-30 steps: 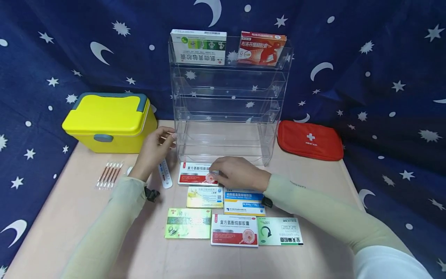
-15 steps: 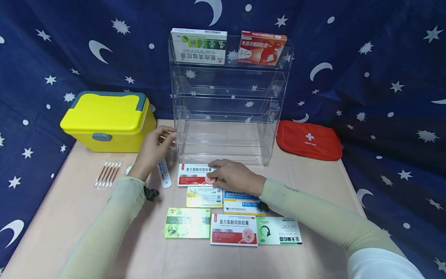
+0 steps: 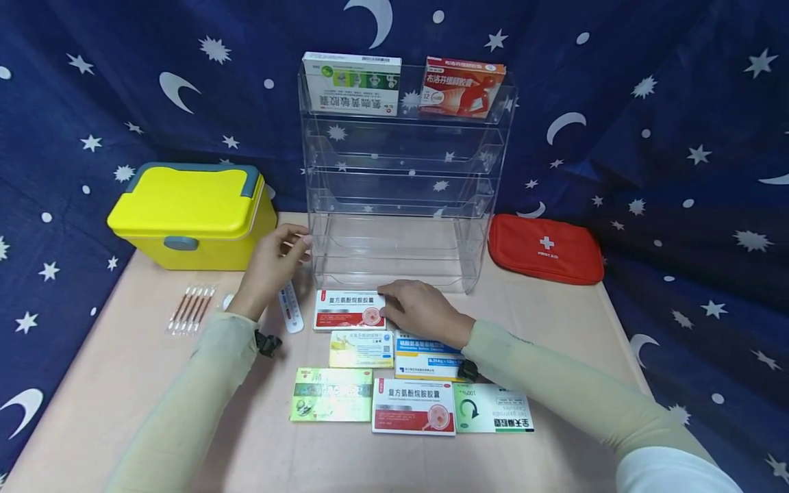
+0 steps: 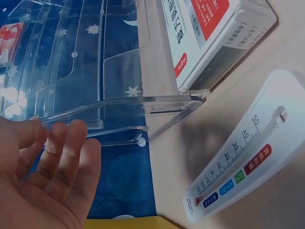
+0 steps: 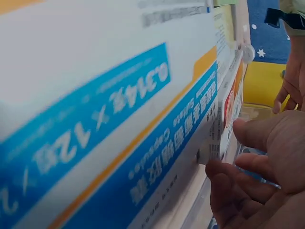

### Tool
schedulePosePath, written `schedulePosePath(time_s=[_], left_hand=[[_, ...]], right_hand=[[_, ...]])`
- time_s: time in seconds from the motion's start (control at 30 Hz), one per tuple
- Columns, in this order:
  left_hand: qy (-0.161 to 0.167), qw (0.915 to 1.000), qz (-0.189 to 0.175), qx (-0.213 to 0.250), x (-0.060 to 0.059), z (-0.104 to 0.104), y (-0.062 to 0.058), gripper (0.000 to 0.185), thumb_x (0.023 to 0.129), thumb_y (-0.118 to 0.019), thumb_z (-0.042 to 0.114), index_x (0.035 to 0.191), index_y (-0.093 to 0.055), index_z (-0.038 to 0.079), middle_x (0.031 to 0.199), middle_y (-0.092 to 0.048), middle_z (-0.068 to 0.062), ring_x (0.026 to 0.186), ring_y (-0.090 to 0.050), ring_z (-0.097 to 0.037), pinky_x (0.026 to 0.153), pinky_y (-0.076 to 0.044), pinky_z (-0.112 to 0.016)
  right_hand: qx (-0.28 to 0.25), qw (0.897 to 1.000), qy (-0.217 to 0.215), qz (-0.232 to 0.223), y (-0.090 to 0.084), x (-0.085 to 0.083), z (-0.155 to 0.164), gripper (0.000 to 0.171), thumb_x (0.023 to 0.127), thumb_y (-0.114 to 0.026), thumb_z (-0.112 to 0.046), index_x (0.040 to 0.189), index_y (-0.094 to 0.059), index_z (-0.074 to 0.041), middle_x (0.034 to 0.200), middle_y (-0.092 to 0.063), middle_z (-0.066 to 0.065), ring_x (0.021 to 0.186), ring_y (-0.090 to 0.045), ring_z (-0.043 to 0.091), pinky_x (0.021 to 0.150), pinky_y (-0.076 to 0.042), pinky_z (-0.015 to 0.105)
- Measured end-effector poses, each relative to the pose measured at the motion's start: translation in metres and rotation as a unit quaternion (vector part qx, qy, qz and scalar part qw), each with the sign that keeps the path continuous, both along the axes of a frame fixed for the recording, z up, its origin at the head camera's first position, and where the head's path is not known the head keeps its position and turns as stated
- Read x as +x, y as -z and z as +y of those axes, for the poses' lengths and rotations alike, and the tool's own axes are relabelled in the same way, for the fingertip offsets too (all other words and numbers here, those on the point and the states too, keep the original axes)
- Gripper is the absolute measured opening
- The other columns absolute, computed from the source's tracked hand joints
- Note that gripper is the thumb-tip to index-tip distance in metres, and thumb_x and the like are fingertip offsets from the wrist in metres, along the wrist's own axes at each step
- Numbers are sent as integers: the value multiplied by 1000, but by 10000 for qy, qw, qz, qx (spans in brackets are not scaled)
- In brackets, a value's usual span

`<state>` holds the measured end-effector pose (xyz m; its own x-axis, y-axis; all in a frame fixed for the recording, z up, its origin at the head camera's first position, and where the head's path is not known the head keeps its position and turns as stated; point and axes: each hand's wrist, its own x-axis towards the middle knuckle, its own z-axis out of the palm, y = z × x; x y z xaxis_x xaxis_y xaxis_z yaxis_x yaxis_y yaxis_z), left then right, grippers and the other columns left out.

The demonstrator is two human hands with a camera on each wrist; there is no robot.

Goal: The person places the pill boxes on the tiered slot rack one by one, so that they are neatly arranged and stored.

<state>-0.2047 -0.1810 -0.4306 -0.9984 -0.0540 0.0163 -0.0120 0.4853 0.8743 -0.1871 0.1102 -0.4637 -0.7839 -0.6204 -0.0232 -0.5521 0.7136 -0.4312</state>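
A white-and-red medicine box [image 3: 348, 311] lies flat in front of the clear plastic rack [image 3: 394, 246]. At that box's right end is my right hand [image 3: 425, 311], fingers loosely bent and thumb beside the edge; contact is hard to judge. In the right wrist view a blue-and-white medicine box [image 5: 95, 114] fills the near side. My left hand [image 3: 274, 263] is against the rack's left side, its relaxed fingers [image 4: 71, 143] touching or almost touching the clear wall. Beside it lies a white thermometer [image 4: 243, 148]. The rack's top tier holds a green-and-white box [image 3: 353, 85] and an orange-red box [image 3: 462, 87].
Nearer lie a yellow-white box [image 3: 361, 349], a green box [image 3: 331, 395], a second white-and-red box [image 3: 414, 407] and a white-green box [image 3: 493, 409]. A yellow case [image 3: 191, 216] and packed swabs [image 3: 192, 309] stand left; a red first-aid pouch [image 3: 545, 250] lies right.
My right hand's fingertips have drawn back rightward from over the white-and-red box to its right edge. My left hand stays at the rack's side.
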Motion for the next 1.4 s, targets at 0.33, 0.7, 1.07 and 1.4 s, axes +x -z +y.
schedulePosePath(time_s=[0.33,0.7,1.07,1.4], left_hand=[[35,10000,77,-27,-1,-1,2,34,105,-59,31,130,-61,8,108,-65,-10,95,-69,-35,78,-55,-38],[26,10000,60,-49,-1,0,1,33,105,-59,30,130,-62,8,107,-64,-10,94,-69,-32,77,-55,-38],[-2,10000,70,-47,-1,1,0,30,105,-59,28,129,-61,10,107,-64,-8,94,-69,-33,76,-55,-40],[17,10000,77,-61,0,0,-1,32,105,-59,29,130,-61,9,107,-64,-9,94,-69,-34,76,-56,-39]], right_hand=[[22,9991,-283,-314,3,0,0,56,91,-78,-36,136,-63,-6,120,-64,3,92,-55,10,77,-48,27],[165,9998,-116,7,-1,3,-2,58,87,-80,-44,134,-65,-13,113,-60,-3,87,-53,8,71,-48,26],[-102,9974,-125,697,-6,1,1,50,90,-78,-41,132,-65,-17,110,-54,-8,77,-52,2,63,-48,24],[-268,9956,-326,831,-6,7,4,38,94,-74,-30,130,-65,-21,116,-53,-10,88,-52,0,70,-49,22]])
